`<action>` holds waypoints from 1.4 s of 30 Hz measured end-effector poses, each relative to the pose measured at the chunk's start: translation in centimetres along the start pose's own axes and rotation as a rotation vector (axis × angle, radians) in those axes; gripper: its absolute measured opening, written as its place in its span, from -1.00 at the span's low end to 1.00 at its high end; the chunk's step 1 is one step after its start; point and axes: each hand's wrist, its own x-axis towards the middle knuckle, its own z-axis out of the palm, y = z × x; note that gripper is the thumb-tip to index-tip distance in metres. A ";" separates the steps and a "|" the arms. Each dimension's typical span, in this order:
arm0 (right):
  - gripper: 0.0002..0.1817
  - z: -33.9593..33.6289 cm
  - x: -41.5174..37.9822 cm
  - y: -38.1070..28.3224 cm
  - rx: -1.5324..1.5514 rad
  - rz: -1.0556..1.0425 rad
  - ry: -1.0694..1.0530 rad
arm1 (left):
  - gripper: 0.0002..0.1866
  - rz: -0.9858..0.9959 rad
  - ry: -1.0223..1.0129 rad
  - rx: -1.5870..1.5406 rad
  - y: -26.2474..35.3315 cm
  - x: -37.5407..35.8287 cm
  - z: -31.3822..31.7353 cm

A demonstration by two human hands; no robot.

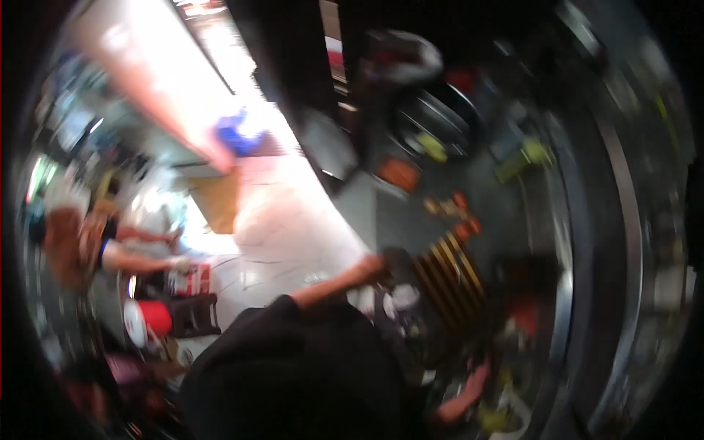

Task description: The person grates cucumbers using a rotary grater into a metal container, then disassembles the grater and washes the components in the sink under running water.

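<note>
The whole view is tilted and smeared by motion. From my dark sleeve my left hand (369,269) reaches forward, beside a dark round object (398,262) whose kind I cannot make out. The fingers look bunched, but blur hides what, if anything, is in them. My right hand (480,367) is at the lower right, blurred, near yellow-green items (506,411). Its fingers cannot be made out. Between the hands lie a white round-topped item (402,299) and a slatted yellow-and-dark crate or rack (449,279).
A large dark round basin (434,121) stands ahead, with an orange-brown block (397,174) and small orange items (462,213) near it. At left another person (81,238) reaches toward a red-and-white box (192,279). Close by are a red bucket (155,321) and dark stool (194,315).
</note>
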 end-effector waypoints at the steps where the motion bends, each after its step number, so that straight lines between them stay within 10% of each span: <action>1: -0.37 0.1 -1.9 0.0 -0.129 -0.123 -0.099 | -0.72 -0.174 -0.364 -0.080 2.2 1.3 -4.2; 3: -0.45 5.4 -7.4 -5.9 0.114 -0.055 -0.010 | -0.69 0.100 -0.265 0.197 0.5 1.6 -1.4; 6: -0.50 7.1 -10.5 -7.3 0.026 -0.296 -0.044 | -0.55 -0.150 -0.281 0.006 3.3 2.2 -5.2; 17: -0.72 14.9 -19.8 -15.8 -0.278 -0.516 0.428 | -0.69 0.399 -0.378 0.334 1.2 4.4 -4.9; 23: -0.71 17.7 -17.7 -12.9 -0.597 -0.476 0.191 | -0.66 0.103 -0.458 0.037 0.8 5.3 -4.3; 29: -0.64 20.5 -16.6 -13.6 -0.622 -0.538 0.106 | -0.56 0.487 -0.073 0.139 -1.2 6.2 -1.7; 32: -0.59 20.4 -16.4 -13.2 -0.591 -0.625 0.115 | -0.62 0.101 -0.341 0.041 2.1 9.5 -5.7; 34: -0.59 19.9 -16.3 -12.1 -0.577 -0.637 0.143 | -0.62 0.368 0.196 0.106 -2.0 12.8 1.7; 38: -0.59 20.5 -15.5 -10.2 -0.551 -0.753 0.246 | -0.71 0.198 0.032 -0.004 9.4 14.5 -11.9; 42: -0.56 21.0 -15.7 -9.7 -0.636 -0.819 0.247 | -0.82 0.504 0.095 0.110 14.8 6.0 -19.8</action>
